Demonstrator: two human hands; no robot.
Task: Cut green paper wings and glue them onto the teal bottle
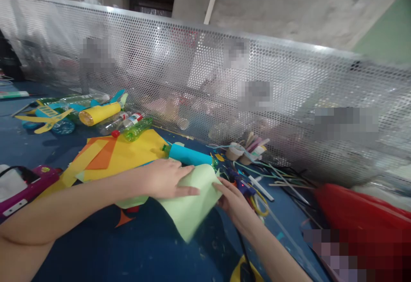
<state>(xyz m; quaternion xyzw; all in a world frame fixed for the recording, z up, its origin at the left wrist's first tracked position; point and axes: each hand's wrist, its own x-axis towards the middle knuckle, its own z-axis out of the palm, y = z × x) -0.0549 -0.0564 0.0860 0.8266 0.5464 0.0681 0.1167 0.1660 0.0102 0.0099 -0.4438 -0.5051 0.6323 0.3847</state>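
Observation:
A sheet of light green paper [194,207] is bent over at its top, with a corner pointing down toward me. My left hand [168,179] lies across its upper left part, fingers apart and stretched over the surface. At the right edge, my right hand [231,196] pinches the sheet between thumb and fingers. Just behind the paper lies a bottle wrapped in blue paper [192,155], its green neck pointing left. Beyond my right hand is a blue glue gun [242,185] with a small red light, partly hidden.
Yellow paper [135,153] and orange paper [104,155] lie left of centre. Several plastic bottles [138,127] and a yellow-wrapped bottle [101,114] are behind them. A magenta power strip [28,192] is at left. Cups of sticks [236,151] stand by the perforated metal screen [180,72]; red material [359,209] is right.

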